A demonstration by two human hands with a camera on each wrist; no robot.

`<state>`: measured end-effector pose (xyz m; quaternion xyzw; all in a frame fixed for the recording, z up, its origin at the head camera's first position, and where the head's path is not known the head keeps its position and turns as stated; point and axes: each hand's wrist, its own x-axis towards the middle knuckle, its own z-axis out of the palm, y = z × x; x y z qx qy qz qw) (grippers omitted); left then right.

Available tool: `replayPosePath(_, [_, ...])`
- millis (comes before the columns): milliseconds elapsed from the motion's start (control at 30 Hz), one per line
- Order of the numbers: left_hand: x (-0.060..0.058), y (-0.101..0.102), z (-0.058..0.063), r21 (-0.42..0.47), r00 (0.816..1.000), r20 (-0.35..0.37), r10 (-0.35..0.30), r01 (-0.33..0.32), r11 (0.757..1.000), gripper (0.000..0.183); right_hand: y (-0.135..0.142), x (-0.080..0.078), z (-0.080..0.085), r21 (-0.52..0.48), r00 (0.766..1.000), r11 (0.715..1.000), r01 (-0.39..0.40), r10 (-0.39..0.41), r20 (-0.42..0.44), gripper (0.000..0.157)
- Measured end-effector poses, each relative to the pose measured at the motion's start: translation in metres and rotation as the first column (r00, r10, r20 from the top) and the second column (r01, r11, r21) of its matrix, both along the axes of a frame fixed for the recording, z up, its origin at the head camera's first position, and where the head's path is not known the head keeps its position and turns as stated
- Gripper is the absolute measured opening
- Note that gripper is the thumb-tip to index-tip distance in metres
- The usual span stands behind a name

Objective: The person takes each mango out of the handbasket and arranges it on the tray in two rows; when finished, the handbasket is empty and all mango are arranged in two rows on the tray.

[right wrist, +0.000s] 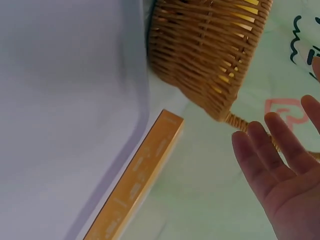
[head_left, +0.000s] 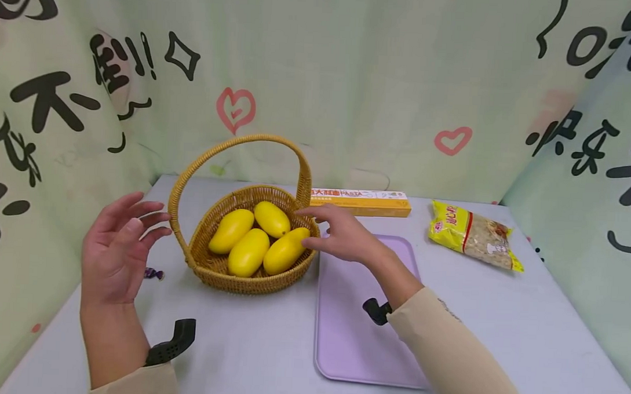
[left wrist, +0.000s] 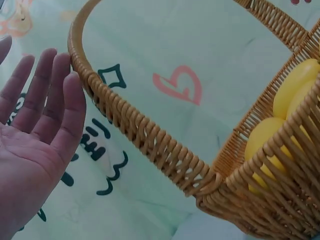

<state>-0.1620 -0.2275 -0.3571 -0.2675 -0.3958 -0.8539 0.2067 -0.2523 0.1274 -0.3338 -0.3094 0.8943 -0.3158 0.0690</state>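
A wicker basket (head_left: 262,285) with a tall arched handle (head_left: 265,138) stands on the table, holding several yellow mangoes (head_left: 248,252). To its left my left hand (head_left: 117,251) is raised, palm turned inward and fingers loosely extended. Those fingertips are beside the handle's left side; whether they touch it I cannot tell. My right hand (head_left: 342,233) reaches to the basket's right rim, thumb and fingers spread near the handle's base. In the right wrist view the fingers (right wrist: 255,167) look relaxed and extended by the handle, with nothing gripped.
A lilac tray (head_left: 362,361) lies right of the basket, under my right forearm. Behind it is a yellow pasta box (head_left: 367,207). Farther right lies a yellow and clear food packet (head_left: 476,236). A small purple wrapped candy (head_left: 154,273) is by my left hand. Printed curtains surround the table.
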Motion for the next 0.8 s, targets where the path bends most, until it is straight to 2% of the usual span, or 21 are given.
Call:
replayPosePath(67, [-0.001, -0.001, -0.002, 0.009, 1.000, 0.021, 0.015, -0.016, 1.000, 0.038, -0.006, -0.001, 0.000, 0.006, 1.000, 1.000, -0.017, 0.017, -0.003, 0.053])
replayPosePath(167, [-0.004, -0.007, -0.009, -0.014, 0.999, 0.045, -0.007, 0.008, 1.000, 0.041, -0.015, -0.003, 0.000, 0.017, 0.999, 0.999, -0.032, 0.032, 0.003, 0.052])
replayPosePath(267, [-0.005, -0.013, -0.020, -0.074, 0.988, 0.151, 0.015, -0.004, 0.997, 0.043, -0.024, -0.005, 0.000, 0.034, 0.999, 0.998, -0.044, 0.044, 0.025, 0.051])
replayPosePath(367, [-0.006, -0.019, -0.033, -0.157, 0.955, 0.292, 0.054, -0.008, 0.988, 0.045, -0.030, -0.008, -0.002, 0.058, 0.998, 0.997, -0.054, 0.051, 0.044, 0.048])
replayPosePath(433, [-0.008, -0.021, -0.044, -0.193, 0.925, 0.377, 0.057, 0.018, 0.981, 0.047, -0.033, -0.009, -0.003, 0.084, 0.998, 0.995, -0.049, 0.045, 0.051, 0.047])
replayPosePath(467, [-0.009, -0.023, -0.050, -0.189, 0.913, 0.407, 0.032, 0.050, 0.981, 0.048, -0.035, -0.009, -0.004, 0.100, 0.998, 0.994, -0.046, 0.040, 0.055, 0.047])
replayPosePath(567, [-0.013, -0.026, -0.067, -0.189, 0.880, 0.475, -0.019, 0.123, 0.974, 0.051, -0.039, -0.009, -0.007, 0.149, 0.997, 0.988, -0.048, 0.038, 0.072, 0.047])
replayPosePath(633, [-0.015, -0.027, -0.076, -0.195, 0.862, 0.505, -0.032, 0.150, 0.969, 0.051, -0.042, -0.008, -0.009, 0.180, 0.996, 0.982, -0.054, 0.039, 0.083, 0.047])
replayPosePath(733, [-0.016, -0.028, -0.083, -0.233, 0.839, 0.543, -0.023, 0.177, 0.956, 0.052, -0.048, -0.008, -0.012, 0.205, 0.995, 0.977, -0.065, 0.047, 0.092, 0.047])
replayPosePath(800, [-0.016, -0.027, -0.085, -0.238, 0.818, 0.575, -0.027, 0.199, 0.951, 0.054, -0.051, -0.008, -0.013, 0.218, 0.994, 0.973, -0.068, 0.049, 0.093, 0.045])
